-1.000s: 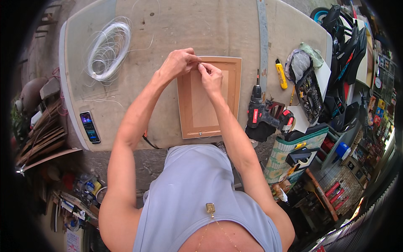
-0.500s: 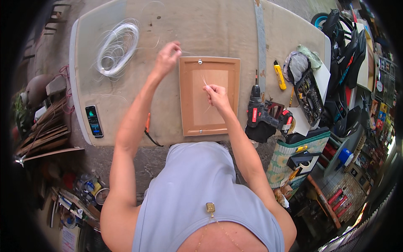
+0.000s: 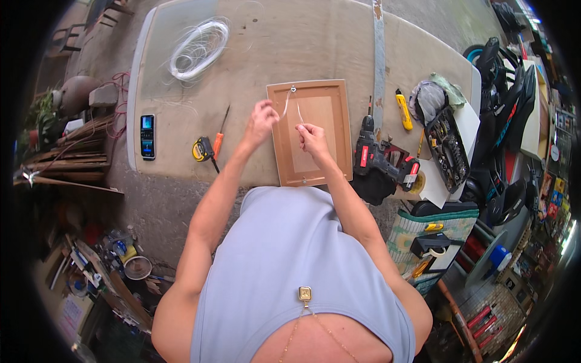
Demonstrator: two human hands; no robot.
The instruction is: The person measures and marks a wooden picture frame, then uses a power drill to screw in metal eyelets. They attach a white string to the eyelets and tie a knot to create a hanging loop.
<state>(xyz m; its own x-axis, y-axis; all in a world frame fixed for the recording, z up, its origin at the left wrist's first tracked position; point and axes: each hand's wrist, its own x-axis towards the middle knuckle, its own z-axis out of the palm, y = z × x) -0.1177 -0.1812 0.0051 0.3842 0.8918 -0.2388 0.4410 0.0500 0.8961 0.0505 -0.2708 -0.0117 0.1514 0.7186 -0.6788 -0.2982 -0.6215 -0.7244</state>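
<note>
A picture frame [image 3: 347, 130] lies back-up on the table, with metal hangers [image 3: 293, 89] at its far and near edges. White, clear cord [image 3: 286, 104] runs from the far hanger down to my left hand [image 3: 261, 124]. That hand is at the frame's left edge, its slightly blurred fingers curled at the cord. Over the middle of the frame, my right hand [image 3: 313, 140] pinches a strand of the same cord, whose end sticks up past the fingertips. A loose coil of clear line [image 3: 200, 49] rests at the far left.
A phone [image 3: 147, 137], a tape measure [image 3: 202, 149] and an orange-handled screwdriver [image 3: 218, 145] are on the left. Right of the frame lie a cordless drill [image 3: 367, 151], a yellow cutter [image 3: 403, 110] and a black tray of small hardware [image 3: 448, 145]. A metal strip [image 3: 379, 54] crosses the table.
My left hand has come down and nearer from beyond the frame's far left corner to its left edge. The right hand stays over the frame. The view has shifted, bringing the tape measure into sight.
</note>
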